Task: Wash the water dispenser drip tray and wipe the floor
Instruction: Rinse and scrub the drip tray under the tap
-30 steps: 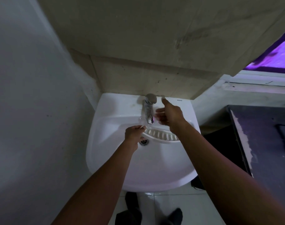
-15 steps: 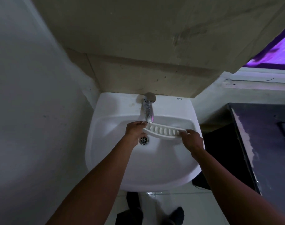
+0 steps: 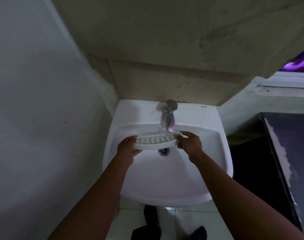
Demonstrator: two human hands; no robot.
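Both hands now shifting drip tray (image 3: pixel 156 142) leftward under tap (image 3: pixel 170 116); right hand (image 3: pixel 188 142) moving in from sink's right side. Head view: left hand (image 3: pixel 128 148) curling closed around tray's left end, right hand pinching right end, tray hanging level above drain (image 3: pixel 163 151), inside sink (image 3: pixel 208 163). Water seems to be hitting tray's right part. Tray reading as light, rigid white plastic, slotted, oblong; wet, likely slippery, so gripping both ends suits. Sink glossy ceramic; tap chrome.
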